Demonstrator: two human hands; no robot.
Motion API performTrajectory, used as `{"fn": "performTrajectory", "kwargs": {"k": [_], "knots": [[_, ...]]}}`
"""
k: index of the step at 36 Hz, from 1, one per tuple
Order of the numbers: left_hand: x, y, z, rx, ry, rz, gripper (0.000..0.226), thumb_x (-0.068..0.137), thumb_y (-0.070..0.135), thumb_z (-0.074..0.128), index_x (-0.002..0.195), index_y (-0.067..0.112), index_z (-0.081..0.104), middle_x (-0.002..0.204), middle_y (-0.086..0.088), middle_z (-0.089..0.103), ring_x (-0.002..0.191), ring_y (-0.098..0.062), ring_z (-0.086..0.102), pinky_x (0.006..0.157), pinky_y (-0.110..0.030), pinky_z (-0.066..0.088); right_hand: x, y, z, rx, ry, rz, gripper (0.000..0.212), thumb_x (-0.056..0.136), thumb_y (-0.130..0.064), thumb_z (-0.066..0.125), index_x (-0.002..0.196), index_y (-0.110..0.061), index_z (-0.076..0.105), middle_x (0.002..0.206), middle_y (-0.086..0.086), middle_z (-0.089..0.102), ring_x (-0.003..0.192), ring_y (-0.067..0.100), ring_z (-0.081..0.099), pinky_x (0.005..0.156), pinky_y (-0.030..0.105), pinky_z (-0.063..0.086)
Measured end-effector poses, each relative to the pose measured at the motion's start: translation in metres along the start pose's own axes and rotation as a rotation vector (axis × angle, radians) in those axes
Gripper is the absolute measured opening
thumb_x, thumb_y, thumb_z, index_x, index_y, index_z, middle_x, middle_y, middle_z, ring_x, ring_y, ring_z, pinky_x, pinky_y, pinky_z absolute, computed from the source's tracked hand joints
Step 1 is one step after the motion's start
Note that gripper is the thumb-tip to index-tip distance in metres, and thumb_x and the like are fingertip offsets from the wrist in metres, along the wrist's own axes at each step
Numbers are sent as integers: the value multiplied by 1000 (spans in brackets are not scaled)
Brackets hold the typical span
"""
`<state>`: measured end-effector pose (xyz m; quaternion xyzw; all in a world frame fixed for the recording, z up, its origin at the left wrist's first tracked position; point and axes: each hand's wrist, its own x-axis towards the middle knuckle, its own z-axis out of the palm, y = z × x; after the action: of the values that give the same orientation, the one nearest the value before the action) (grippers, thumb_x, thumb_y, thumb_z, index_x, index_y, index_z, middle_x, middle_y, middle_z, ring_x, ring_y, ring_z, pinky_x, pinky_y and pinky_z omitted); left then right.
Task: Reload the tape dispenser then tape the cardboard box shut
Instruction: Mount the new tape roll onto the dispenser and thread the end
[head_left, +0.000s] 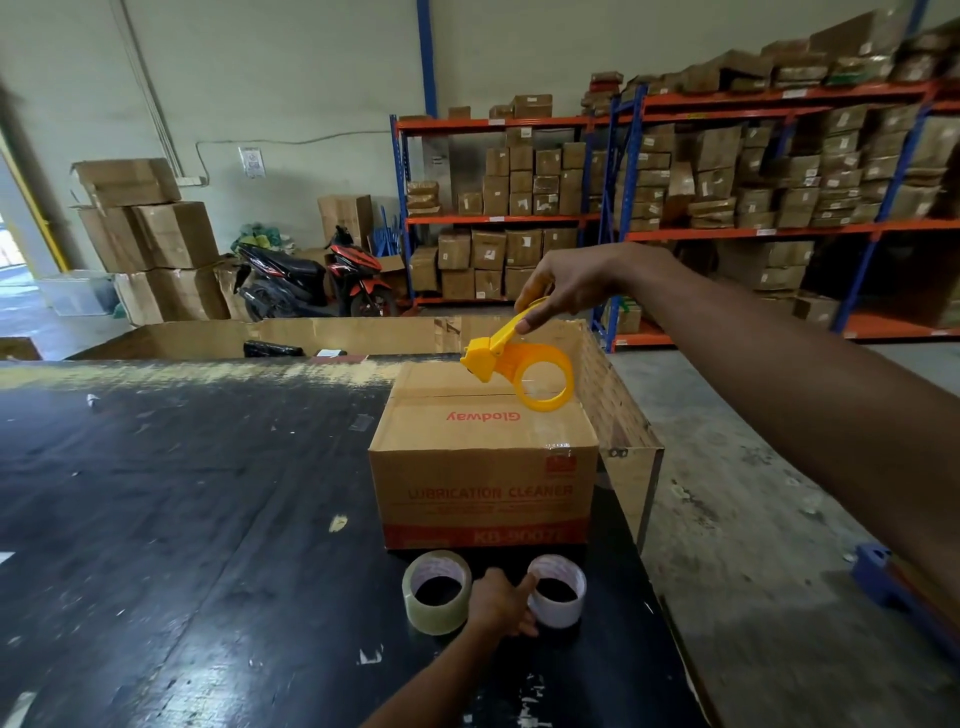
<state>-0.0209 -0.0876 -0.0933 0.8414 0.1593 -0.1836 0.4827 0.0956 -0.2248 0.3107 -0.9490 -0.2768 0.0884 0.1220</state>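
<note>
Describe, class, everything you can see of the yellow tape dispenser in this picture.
The tape dispenser looks like bright yellow plastic: a round hoop for the roll, a blocky cutter head at its left end and a slim handle rising to the right. The hoop looks empty, so no roll seems loaded. The right hand pinches the handle, holding the dispenser tilted, in the air just above the closed top of the cardboard box. Whether it touches the box cannot be told.
</note>
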Motion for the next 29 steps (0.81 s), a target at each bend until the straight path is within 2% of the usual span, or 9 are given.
{"fn": "performTrajectory", "kwargs": {"k": [4,8,13,15,18,21,23,25,29], "knots": [[1,-1,-3,142,85,71,49,99,51,57,106,2,62,63,-6,75,57,-16,76,65,-29,65,7,2,1,14,-4,0,51,87,-47,77,130,-22,71,113,-9,65,97,12,59,78,32,49],[3,-4,-5,344,164,185,53,97,59,50,94,10,70,71,-7,79,63,-15,77,74,-32,65,13,4,5,32,-17,-1,46,87,-47,76,126,-23,73,110,-12,65,101,12,58,83,34,50],[-29,10,-32,457,388,448,53,100,60,47,65,22,55,57,6,59,49,-8,54,48,-22,40,21,10,10,21,-28,-9,44,87,-50,75,123,-25,74,114,-8,68,105,14,60,79,30,49],[-35,4,-56,433,506,532,41,98,60,52,72,28,57,61,13,58,52,0,53,50,-17,44,24,14,12,25,-29,-7,45,86,-52,75,123,-26,74,116,-7,69,106,14,61,78,30,50],[-25,-24,-89,429,632,645,46,87,76,51,106,35,59,101,22,61,91,2,59,82,-23,53,28,18,16,40,-27,-10,45,84,-54,75,121,-27,75,116,-8,69,107,14,62,78,30,51],[-12,-50,-119,491,378,484,113,67,95,51,156,28,28,155,11,34,143,-14,35,117,-46,38,30,18,20,54,-27,-11,45,86,-51,76,122,-23,75,115,-7,67,105,13,61,75,29,49],[-7,-59,-134,490,115,361,139,55,94,63,163,27,7,167,6,14,155,-21,20,125,-48,28,32,16,22,62,-36,-2,46,87,-48,76,124,-21,74,117,-7,65,105,13,59,75,29,49],[-3,-65,-142,499,-4,332,139,48,91,71,161,32,14,164,5,26,152,-20,32,123,-43,35,35,14,25,66,-37,0,47,86,-48,77,124,-20,74,119,-6,64,106,13,59,75,29,49],[-1,-72,-147,492,27,372,105,59,73,81,147,43,34,144,13,53,131,-9,56,111,-38,49,36,9,28,62,-45,-13,46,85,-50,76,121,-21,75,116,-6,66,102,12,59,73,29,47]]}}
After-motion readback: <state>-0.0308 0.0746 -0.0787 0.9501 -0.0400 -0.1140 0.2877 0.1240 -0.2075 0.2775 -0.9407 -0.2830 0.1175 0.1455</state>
